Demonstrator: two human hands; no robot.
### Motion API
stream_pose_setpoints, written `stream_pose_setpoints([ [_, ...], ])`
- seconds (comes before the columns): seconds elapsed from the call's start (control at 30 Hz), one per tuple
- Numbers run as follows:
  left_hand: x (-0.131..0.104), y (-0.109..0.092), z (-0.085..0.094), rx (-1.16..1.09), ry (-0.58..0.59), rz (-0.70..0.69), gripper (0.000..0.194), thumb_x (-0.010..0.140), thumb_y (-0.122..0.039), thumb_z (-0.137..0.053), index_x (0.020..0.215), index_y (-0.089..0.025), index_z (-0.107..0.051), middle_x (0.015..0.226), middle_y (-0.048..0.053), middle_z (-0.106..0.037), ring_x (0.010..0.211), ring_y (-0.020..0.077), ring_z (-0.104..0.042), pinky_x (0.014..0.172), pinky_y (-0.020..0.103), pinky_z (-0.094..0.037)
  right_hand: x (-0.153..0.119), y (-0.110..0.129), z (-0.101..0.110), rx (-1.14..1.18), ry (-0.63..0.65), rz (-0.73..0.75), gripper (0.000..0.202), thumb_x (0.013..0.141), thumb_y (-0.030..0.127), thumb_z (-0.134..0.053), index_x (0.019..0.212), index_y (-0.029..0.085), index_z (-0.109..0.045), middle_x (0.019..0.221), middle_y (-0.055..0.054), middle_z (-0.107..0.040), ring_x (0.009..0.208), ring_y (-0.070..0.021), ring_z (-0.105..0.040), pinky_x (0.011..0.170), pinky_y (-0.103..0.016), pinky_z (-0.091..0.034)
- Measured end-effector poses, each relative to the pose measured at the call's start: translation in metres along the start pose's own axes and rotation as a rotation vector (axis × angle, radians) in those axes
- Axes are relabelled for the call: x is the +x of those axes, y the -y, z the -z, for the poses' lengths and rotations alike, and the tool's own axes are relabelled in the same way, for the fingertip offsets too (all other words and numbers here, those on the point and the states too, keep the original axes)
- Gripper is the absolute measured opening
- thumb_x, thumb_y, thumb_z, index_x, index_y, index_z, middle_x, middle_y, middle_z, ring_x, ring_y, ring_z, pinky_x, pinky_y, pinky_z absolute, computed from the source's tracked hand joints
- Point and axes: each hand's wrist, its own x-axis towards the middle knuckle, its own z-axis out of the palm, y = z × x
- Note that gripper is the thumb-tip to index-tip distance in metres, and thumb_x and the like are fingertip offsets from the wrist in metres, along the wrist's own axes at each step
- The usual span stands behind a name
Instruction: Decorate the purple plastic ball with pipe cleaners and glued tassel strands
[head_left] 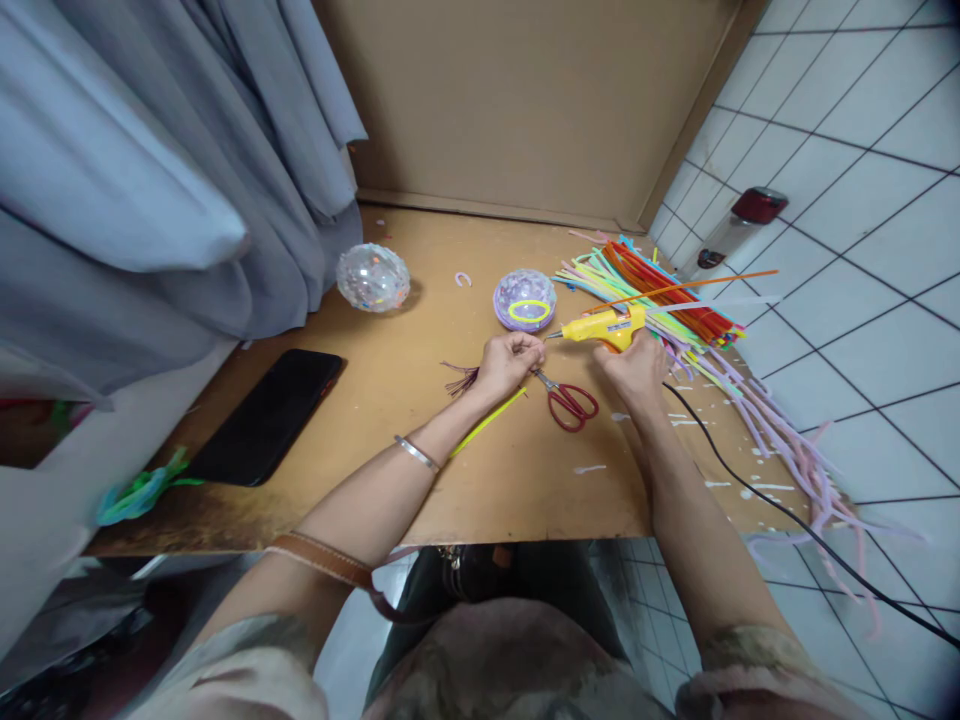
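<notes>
Here's the gun (592,328), up over the desk (405,400), between the ball (525,283) and the stems (649,268). Your right hand (636,372) has its fingers wrapped round the grip, levelling the nozzle, it seems, so the tip sits right by your left hand (510,365). Those fingers are pinched together, likely for fine control; whatever's between them is too small to tell.

The gun itself: bright yellow body, slim metal tip, a pale stick (720,302) poking out behind, black cord (707,447) running off right, clear of your work.

Just beyond, the lilac ball wears a yellow ring (529,319); scissors (553,386) lie in easy reach, and farther left, a clear ball (373,278) and phone (266,415).
</notes>
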Motion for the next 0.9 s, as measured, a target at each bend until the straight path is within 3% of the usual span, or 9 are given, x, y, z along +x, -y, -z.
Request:
stream_pose_setpoints([
  [0.33, 0.005, 0.007, 0.003, 0.050, -0.040, -0.049, 0.016, 0.071, -0.031, -0.074, 0.071, -0.016, -0.067, 0.061, 0.000, -0.063, 0.056, 0.0097, -0.051, 0.056, 0.023, -0.042, 0.006, -0.003, -0.002, 0.024, 0.040, -0.056, 0.047, 0.073, 0.043, -0.063, 0.108, 0.013, -0.070, 0.097, -0.018, -0.076, 0.094, -0.0361, -0.069, 0.078, -0.041, -0.053],
  [0.5, 0.003, 0.001, 0.006, 0.053, -0.079, -0.058, 0.015, 0.072, -0.031, -0.075, 0.072, -0.016, -0.070, 0.059, -0.001, -0.061, 0.055, 0.0100, -0.050, 0.057, 0.024, -0.041, 0.011, -0.016, -0.009, -0.005, 0.137, -0.120, 0.049, 0.074, 0.043, -0.064, 0.111, 0.011, -0.068, 0.104, -0.021, -0.074, 0.095, -0.0357, -0.069, 0.080, -0.041, -0.052],
  [0.9, 0.005, -0.004, 0.005, -0.033, -0.095, 0.021, 0.013, 0.069, -0.024, -0.077, 0.068, -0.015, -0.068, 0.054, -0.002, -0.060, 0.050, 0.0082, -0.049, 0.055, 0.023, -0.038, 0.017, -0.030, -0.020, -0.119, 0.058, -0.105, 0.049, 0.076, 0.042, -0.061, 0.108, 0.006, -0.070, 0.104, -0.024, -0.074, 0.096, -0.0360, -0.069, 0.083, -0.043, -0.053],
])
